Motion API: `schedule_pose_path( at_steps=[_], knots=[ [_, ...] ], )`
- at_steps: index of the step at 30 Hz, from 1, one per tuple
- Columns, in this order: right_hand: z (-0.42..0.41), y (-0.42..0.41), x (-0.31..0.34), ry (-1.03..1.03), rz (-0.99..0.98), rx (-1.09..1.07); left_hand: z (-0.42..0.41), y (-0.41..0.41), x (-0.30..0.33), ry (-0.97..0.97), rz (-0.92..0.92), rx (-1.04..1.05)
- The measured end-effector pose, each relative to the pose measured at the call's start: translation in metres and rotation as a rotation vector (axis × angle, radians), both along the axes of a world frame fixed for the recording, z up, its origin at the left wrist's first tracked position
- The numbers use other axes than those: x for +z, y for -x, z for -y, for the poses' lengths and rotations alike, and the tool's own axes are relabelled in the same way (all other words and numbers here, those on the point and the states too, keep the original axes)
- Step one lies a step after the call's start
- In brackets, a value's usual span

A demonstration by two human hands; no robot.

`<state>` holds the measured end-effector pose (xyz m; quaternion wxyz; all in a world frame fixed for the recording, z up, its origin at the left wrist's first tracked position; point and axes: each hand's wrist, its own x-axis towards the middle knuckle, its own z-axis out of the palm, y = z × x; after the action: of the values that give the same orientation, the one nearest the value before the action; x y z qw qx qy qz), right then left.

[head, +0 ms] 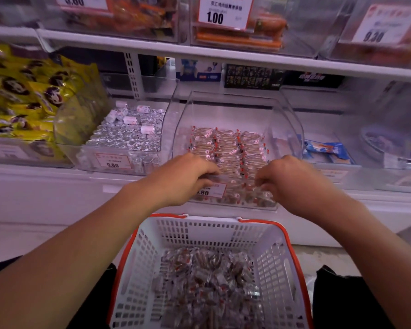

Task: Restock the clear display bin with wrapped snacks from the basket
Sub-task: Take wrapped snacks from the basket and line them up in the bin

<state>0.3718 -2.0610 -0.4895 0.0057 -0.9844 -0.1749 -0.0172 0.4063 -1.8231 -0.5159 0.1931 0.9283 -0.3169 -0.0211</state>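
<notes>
Snacks [226, 150] lying in neat rows in the bin [292, 129], centre frame; likely light, crinkly, slippery, best pinched by the wrapper ends. Left hand [185, 179] and right hand [282, 181] curling fingers at the front row, seemingly pinching packets. Basket [150, 252], lower centre, holding a loose heap.

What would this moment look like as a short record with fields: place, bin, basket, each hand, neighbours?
place: shop shelf with clear bins
display bin: partly filled, wrapped snacks in neat rows
basket: white with orange rim, below the bin, loose wrapped snacks in it
left hand: at the bin's front, fingers curled over the snacks
right hand: at the bin's front, fingertips pinching wrappers
left neighbour: bin of silver-wrapped pieces
grip: whether the left hand holds a snack cannot be told
</notes>
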Motion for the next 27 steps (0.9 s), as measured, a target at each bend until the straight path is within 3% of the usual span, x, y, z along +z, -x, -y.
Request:
schedule_pose_path(
  at_steps=[9,11,14,15,16,18,20,21,23,25,27],
  knots=[
    [0.009,0.027,0.005,-0.004,0.01,-0.007,0.005,0.02,0.0,0.032,0.03,-0.04],
    [0.004,0.035,0.003,-0.08,0.142,0.056,0.005,0.024,-0.002,0.045,0.169,-0.05],
    [-0.024,0.06,-0.021,-0.377,0.382,0.288,0.003,0.04,-0.009,0.275,0.614,-0.092],
    [-0.033,0.068,-0.041,-0.433,0.343,0.335,0.001,0.048,-0.019,0.382,0.689,-0.088],
    [-0.041,0.073,-0.067,-0.442,0.185,0.339,0.0,0.053,-0.036,0.446,0.693,-0.053],
    [-0.045,0.078,-0.131,-0.211,-0.332,0.232,-0.007,0.061,-0.079,0.317,0.487,0.059],
    [-0.032,0.088,-0.202,0.069,-0.737,0.095,-0.02,0.063,-0.133,-0.155,0.02,0.161],
    [-0.022,0.097,-0.236,0.097,-0.836,0.024,-0.03,0.067,-0.162,-0.379,-0.242,0.194],
    [-0.004,0.115,-0.29,0.006,-0.93,-0.156,-0.049,0.083,-0.215,-0.62,-0.703,0.29],
    [0.002,0.127,-0.329,-0.147,-0.969,-0.321,-0.061,0.099,-0.255,-0.597,-0.927,0.408],
    [0.0,0.126,-0.358,-0.345,-0.957,-0.473,-0.062,0.106,-0.285,-0.487,-1.007,0.497]
  ],
)
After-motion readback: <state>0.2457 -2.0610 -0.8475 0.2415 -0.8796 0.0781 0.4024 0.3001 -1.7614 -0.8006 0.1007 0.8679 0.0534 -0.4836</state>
